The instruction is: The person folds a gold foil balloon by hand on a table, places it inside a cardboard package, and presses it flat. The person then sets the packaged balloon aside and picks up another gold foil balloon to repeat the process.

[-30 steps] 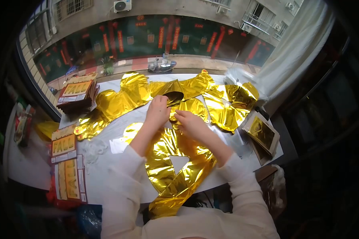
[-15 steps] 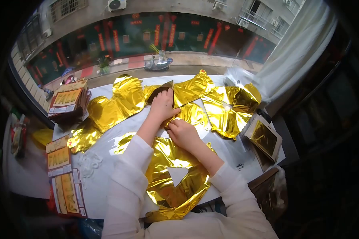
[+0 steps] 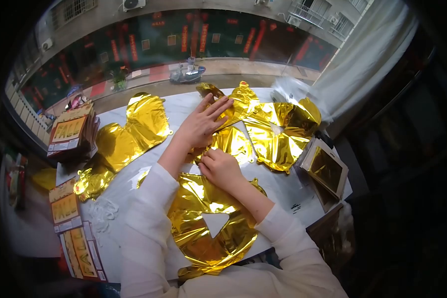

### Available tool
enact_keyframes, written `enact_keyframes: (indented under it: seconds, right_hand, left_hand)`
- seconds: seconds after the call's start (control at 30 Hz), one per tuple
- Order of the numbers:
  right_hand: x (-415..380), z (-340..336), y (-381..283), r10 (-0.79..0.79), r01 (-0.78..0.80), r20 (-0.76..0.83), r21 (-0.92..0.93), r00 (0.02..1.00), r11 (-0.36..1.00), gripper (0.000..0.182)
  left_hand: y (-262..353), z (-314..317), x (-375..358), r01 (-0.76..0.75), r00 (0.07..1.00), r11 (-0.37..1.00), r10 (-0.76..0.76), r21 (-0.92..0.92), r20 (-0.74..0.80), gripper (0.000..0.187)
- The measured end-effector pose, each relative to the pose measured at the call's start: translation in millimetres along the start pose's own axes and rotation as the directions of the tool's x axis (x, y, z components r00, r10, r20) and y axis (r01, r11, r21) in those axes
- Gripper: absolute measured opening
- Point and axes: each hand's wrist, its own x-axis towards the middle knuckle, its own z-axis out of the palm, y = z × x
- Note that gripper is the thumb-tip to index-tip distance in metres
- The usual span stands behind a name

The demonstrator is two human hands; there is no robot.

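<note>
Flat gold foil balloons lie across the table. My left hand rests palm down on a gold foil balloon at the middle, its fingers stretched toward a folded-up foil flap. Just below it, my right hand is closed, fingertips pinching the near edge of that same balloon; the exact pinch point is partly hidden. Under my right forearm spreads a wide gold foil balloon with a triangular hole. Another balloon lies to the left, and one with a small hole to the right.
A stack of "FALL" printed packages stands at the back left, with more printed packages at the left edge. White ribbon lies near them. Windowed boxes sit at the right edge, beside clear plastic and a curtain.
My left hand has opened out flat, and the foil flap under it has swung away to the back. My right hand keeps its pinch. The whole view has shifted slightly.
</note>
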Motion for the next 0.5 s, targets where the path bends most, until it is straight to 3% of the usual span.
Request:
enact_keyframes:
  seconds: [0.13, 0.2, 0.23, 0.3, 0.43, 0.5]
  right_hand:
    - [0.3, 1.0, 0.4, -0.003, 0.003, -0.014, 0.011, 1.000, 1.000, 0.012]
    - [0.8, 2.5, 0.2, -0.011, 0.012, -0.035, 0.020, 0.999, 1.000, 0.016]
    - [0.8, 2.9, 0.2, -0.010, 0.011, -0.036, 0.023, 0.999, 1.000, 0.016]
    - [-0.3, 3.6, 0.1, -0.007, 0.008, -0.038, 0.025, 0.999, 1.000, 0.016]
    - [-0.4, 2.6, 0.8, -0.004, 0.004, -0.031, 0.017, 1.000, 1.000, 0.014]
    - [-0.3, 1.1, 0.0, 0.008, -0.007, -0.028, 0.017, 1.000, 1.000, 0.011]
  left_hand:
    - [0.8, 22.7, 1.5, -0.007, 0.993, 0.999, 0.012, 0.047, -0.114, 0.057]
    - [11.3, 25.1, 5.3, 0.231, 0.972, 0.972, -0.232, 0.052, 0.028, 0.041]
    - [12.5, 28.1, 5.9, 0.228, 0.973, 0.972, -0.230, 0.054, 0.028, 0.041]
    - [14.2, 47.7, 7.6, 0.380, 0.925, 0.918, -0.372, 0.118, -0.083, 0.039]
    - [-0.3, 71.5, 6.3, 0.394, 0.909, 0.911, -0.367, 0.120, -0.199, 0.048]
    - [-7.1, 60.3, 0.7, 0.499, 0.818, 0.863, -0.501, -0.086, -0.283, 0.058]
